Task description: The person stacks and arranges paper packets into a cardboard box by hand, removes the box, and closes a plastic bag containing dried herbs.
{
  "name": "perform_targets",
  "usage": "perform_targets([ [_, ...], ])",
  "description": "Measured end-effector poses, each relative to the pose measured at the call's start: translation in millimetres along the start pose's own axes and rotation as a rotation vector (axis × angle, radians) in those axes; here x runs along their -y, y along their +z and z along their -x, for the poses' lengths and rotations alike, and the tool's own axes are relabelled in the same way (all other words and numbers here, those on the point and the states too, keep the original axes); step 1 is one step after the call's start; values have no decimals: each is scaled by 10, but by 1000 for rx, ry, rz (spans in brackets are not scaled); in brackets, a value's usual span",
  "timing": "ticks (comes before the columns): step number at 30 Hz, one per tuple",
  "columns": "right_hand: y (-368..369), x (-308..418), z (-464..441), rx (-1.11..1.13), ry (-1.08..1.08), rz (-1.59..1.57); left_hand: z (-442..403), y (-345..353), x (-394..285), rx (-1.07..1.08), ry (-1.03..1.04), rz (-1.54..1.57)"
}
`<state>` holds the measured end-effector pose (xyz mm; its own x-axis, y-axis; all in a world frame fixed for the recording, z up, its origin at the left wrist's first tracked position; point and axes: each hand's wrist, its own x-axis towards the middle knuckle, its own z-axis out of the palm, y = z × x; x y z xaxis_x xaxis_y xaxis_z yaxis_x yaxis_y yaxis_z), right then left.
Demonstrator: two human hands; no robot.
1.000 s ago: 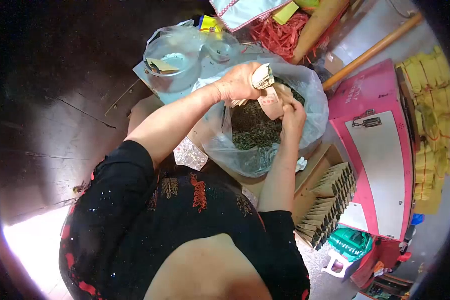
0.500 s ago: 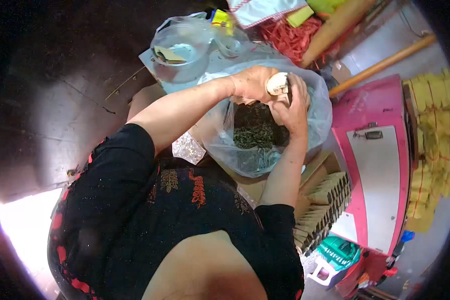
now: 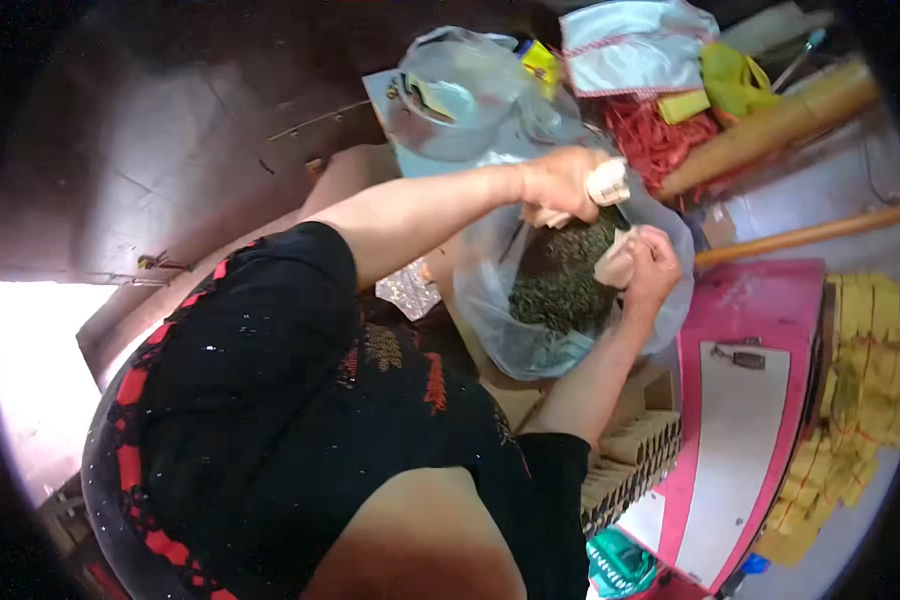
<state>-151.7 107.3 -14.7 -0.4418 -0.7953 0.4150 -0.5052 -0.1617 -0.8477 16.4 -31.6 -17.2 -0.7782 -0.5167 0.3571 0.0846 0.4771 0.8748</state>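
Observation:
My left hand [image 3: 568, 182] is wrapped round a stack of paper packets [image 3: 607, 183], whose pale ends stick out past the fingers. In my right hand [image 3: 654, 264] a single small paper packet [image 3: 616, 262] is pinched, apart from the stack. Both hands are over a clear plastic bag [image 3: 490, 300] that is open and holds dark dried leaves [image 3: 560, 290]. Rows of packets with dark ends [image 3: 638, 445] stand in a cardboard box below my right forearm.
A clear tub [image 3: 440, 110] stands on the light board behind the bag. Red shredded strips [image 3: 655, 140], a white cloth [image 3: 635, 45] and wooden poles [image 3: 800, 238] lie beyond. At right are a pink and white cabinet [image 3: 735, 430] and yellow bundles [image 3: 860, 380].
My right hand has moved away from the stack with one packet. The view has turned, so the bag and hands appear farther right and the cabinet lower.

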Motion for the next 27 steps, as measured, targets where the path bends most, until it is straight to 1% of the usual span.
perform_targets([
  [1,-27,-66,-14,-46,-14,-142,7,-26,-62,-10,-21,28],
  [3,-100,-138,-80,-67,-70,-367,-28,-29,-62,2,-49,-7],
  [4,-128,-124,-111,-71,-73,-351,-24,-12,-60,4,-38,5],
  [6,-168,-88,-134,-122,-58,-545,-21,33,-62,-13,-18,34],
  [7,-207,-80,-150,-126,-63,-535,-23,44,-81,-9,-9,41],
  [9,-261,-70,-182,-110,-75,-629,-27,64,-126,32,-41,50],
  [11,-272,-36,-190,-119,-92,-629,-25,83,-168,21,-36,18],
  [13,-295,-28,-188,-115,-116,-740,-34,96,-197,17,-26,42],
  [14,-301,-44,-193,-115,-117,-737,-53,109,-200,17,-24,44],
  [16,-260,-75,-195,-189,-81,-755,-73,134,-216,1,-38,59],
  [17,-234,-80,-200,-191,-80,-753,-81,147,-221,3,-38,60],
  [19,-141,-76,-187,-143,-110,-787,-94,177,-231,59,-26,164],
  [20,-62,-26,-174,-151,-73,-795,-86,211,-241,47,6,162],
  [21,-18,-44,-162,-150,-70,-797,-85,229,-246,97,-39,253],
  [23,123,-30,-150,-90,-30,-754,-80,274,-294,123,-16,386],
  [24,185,-14,-114,-145,29,-735,-63,309,-322,108,-59,385],
  [25,293,83,-100,-258,85,-612,-109,432,-147,103,-26,542],
  [27,375,121,-69,-322,107,-553,-92,482,-170,222,-32,725],
])
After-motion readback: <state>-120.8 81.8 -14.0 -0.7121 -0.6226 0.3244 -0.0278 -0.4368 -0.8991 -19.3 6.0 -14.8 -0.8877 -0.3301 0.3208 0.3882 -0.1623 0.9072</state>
